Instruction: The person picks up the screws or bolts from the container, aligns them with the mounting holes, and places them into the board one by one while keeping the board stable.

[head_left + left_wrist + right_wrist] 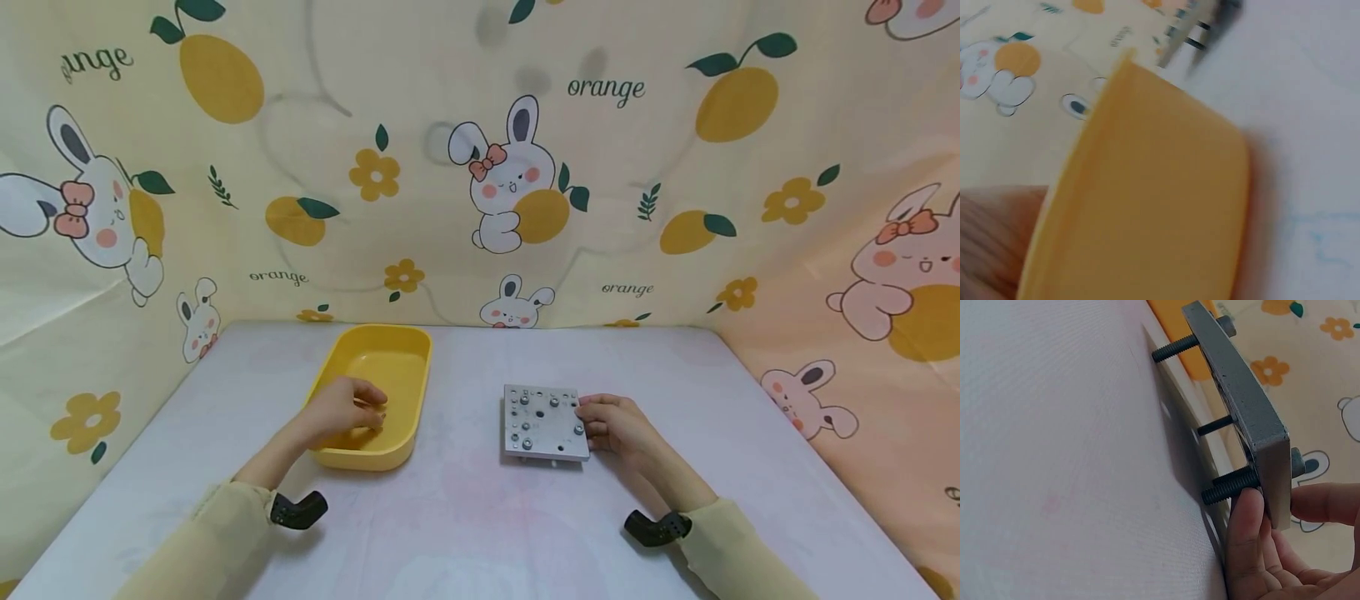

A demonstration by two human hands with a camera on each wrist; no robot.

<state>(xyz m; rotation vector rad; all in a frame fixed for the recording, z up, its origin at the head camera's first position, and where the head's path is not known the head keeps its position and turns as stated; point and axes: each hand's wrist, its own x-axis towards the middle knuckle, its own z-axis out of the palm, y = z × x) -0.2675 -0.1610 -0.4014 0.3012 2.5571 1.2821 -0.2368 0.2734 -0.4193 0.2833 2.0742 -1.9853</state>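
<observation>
A square silver metal plate (542,423) with several holes and bolts stands a little above the table. My right hand (619,427) grips its right edge between thumb and fingers. In the right wrist view, threaded bolts (1232,487) stick out below the plate, their heads showing on its other face. My left hand (347,408) reaches over the near left wall of a yellow tray (420,392), its fingers bent down inside. Whether those fingers pinch anything is hidden. The left wrist view shows mostly the outside wall of the yellow tray (1154,187), with part of the hand behind it.
Everything stands on a white table (465,517). A patterned fabric backdrop (420,83) with rabbits and oranges encloses the back and both sides. A black wrist device (298,510) is on the left wrist, and another black device (657,528) is on the right.
</observation>
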